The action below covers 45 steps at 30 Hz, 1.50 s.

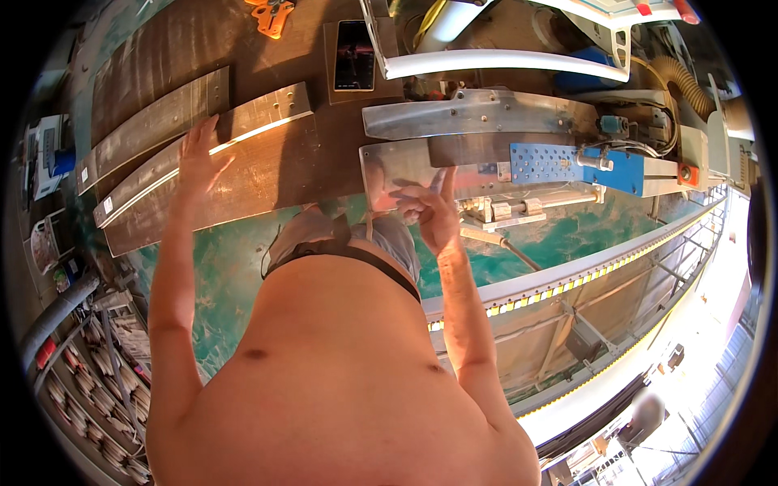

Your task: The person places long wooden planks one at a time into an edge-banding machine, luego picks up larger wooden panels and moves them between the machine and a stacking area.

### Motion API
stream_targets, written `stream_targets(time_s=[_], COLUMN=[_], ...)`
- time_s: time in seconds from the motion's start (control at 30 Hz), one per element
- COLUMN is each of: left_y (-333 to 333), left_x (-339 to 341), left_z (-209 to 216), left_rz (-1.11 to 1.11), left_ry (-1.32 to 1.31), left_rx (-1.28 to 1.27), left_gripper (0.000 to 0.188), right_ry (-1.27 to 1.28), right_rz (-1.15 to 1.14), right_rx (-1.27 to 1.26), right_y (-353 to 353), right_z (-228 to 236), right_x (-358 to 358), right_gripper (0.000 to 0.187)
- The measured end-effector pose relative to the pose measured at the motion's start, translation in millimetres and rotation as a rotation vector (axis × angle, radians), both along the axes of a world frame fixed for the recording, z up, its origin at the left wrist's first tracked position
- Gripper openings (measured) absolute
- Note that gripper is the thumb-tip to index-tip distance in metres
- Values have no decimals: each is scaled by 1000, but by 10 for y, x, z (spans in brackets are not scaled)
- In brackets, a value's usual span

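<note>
My left hand [201, 159] lies flat with its fingers spread across a long brown strip [267, 113] on the worktable, which has a bright edge and small holes at its right end. A second brown strip [162, 121] lies just beyond it. My right hand [429, 209] is over the near edge of a shiny metal plate [397, 166], index finger stretched forward and the other fingers partly bent and apart. Its index fingertip is at or close to the edge of a dark brown piece [470, 151] on the plate. I see nothing held in either hand.
A blue perforated plate [545, 164] and a metal guide bar [478, 116] belong to the machine at right. A phone [355, 55] and orange tool [271, 16] lie farther back. A white frame [506, 63] overhangs the table. Stacked pieces [97, 397] stand at lower left.
</note>
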<state>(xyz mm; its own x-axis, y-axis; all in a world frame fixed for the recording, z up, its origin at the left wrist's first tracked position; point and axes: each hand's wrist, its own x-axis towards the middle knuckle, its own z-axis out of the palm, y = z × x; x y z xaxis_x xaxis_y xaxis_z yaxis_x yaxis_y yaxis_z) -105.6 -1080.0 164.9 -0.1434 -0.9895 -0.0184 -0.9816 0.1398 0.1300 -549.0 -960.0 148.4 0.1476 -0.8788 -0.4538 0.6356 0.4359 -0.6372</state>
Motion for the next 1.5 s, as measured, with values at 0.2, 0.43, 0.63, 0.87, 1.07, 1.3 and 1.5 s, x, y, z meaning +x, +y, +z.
stream_targets(time_s=[0.2, 0.43, 0.63, 0.87, 1.07, 1.3, 1.5], left_y=[-66, -136, 53, 622, 626, 555, 710], left_x=[405, 481, 385, -313, -1467, -1522, -206], left_z=[-86, 10, 13, 218, 19, 199, 155], left_rz=[-2, -95, -67, -374, -393, -405, -233], left_ry=[-70, 29, 42, 317, 325, 365, 173], left_rx=[19, 31, -20, -66, 72, 34, 65], left_gripper=[81, 76, 78, 75, 76, 80, 91], right_ry=[24, 104, 360, 507, 518, 269, 339], right_rz=[-132, -476, -375, -220, -264, -362, -360], right_rx=[-34, 84, 101, 151, 141, 56, 56], right_y=[-92, -304, 129, 577, 644, 296, 146], right_z=[-119, -216, -2, 50, 6, 85, 61], right_x=[-397, -633, 80, 303, 153, 148, 250], right_gripper=[50, 65, 47, 39, 48, 85, 90])
